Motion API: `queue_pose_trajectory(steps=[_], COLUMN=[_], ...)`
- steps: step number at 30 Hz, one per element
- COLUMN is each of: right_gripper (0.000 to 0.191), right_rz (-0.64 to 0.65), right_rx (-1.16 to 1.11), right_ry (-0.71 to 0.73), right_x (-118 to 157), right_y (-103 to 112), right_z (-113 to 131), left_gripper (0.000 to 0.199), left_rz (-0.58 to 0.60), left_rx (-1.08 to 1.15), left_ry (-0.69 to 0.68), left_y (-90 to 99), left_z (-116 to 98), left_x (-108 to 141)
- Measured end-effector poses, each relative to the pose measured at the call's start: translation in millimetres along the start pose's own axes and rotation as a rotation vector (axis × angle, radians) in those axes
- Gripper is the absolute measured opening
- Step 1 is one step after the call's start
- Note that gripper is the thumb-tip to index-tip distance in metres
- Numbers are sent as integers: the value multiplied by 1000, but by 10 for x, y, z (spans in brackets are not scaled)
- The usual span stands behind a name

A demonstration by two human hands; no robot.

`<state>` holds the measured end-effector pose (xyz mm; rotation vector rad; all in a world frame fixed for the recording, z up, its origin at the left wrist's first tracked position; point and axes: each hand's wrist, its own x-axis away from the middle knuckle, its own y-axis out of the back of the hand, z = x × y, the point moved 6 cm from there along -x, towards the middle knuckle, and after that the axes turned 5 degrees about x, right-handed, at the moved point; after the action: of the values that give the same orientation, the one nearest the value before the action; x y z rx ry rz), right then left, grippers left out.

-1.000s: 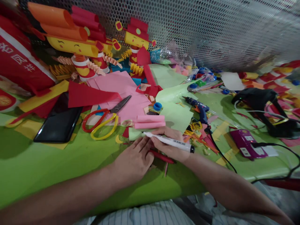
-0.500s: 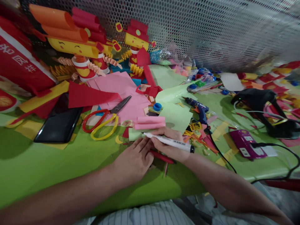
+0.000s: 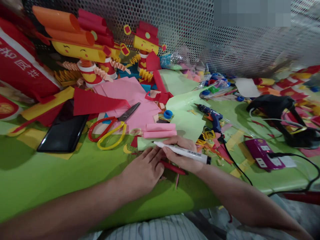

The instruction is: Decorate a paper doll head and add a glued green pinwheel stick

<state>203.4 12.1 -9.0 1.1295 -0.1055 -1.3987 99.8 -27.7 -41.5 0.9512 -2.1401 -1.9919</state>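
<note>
My right hand (image 3: 187,164) pinches a white marker (image 3: 195,154), its dark tip pointing left over a small light green paper (image 3: 142,143). My left hand (image 3: 145,171) lies flat with fingers stretched out, fingertips at the lower edge of that paper, which the hands partly cover. Just beyond the marker sits a pink paper piece with two rolled folds (image 3: 160,130). Beneath the hands a slim red object (image 3: 175,167) shows in part; I cannot tell what it is.
Scissors (image 3: 113,128) and a black phone (image 3: 63,128) lie to the left. Paper figures (image 3: 86,58) stand against the mesh panel (image 3: 185,30). To the right are a glue gun (image 3: 212,116), scraps, a purple power adapter (image 3: 262,154) with cords, and a black device (image 3: 275,116).
The marker has tilted slightly in my right hand, its rear end shifting a little right and down. My left hand stays in place.
</note>
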Motion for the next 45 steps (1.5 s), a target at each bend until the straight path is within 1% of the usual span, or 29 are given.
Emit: queue_pose_trajectory(steps=[4,8,17,23,30,35,41,45], right_gripper=[4,5,5,4,5,6,5,5], right_rz=[26,41,37,50,46,62,83,42], right_rx=[-8,6,22,30,-10,-6,-7,-10], right_ry=[23,7,5,21,2,-20,-44,-23], right_x=[-13,-28,-24,-30,-15,-14,-15,-10], right_y=[-25,-29,-23,-33,-32,-50,-48,18], right_z=[17,22,14,32,18,2,-11,-5], left_gripper=[25,22,24,18,25,25,25,26], left_rz=[-6,-1,1,10,20,50,36,23], left_rx=[0,-2,0,-8,0,18,13,14], left_ry=[2,10,12,16,17,23,13,15], left_y=[-2,5,2,5,8,-7,-8,0], left_z=[3,-2,-5,-2,-1,-6,-4,0], left_x=[1,3,19,0,1,14,17,3])
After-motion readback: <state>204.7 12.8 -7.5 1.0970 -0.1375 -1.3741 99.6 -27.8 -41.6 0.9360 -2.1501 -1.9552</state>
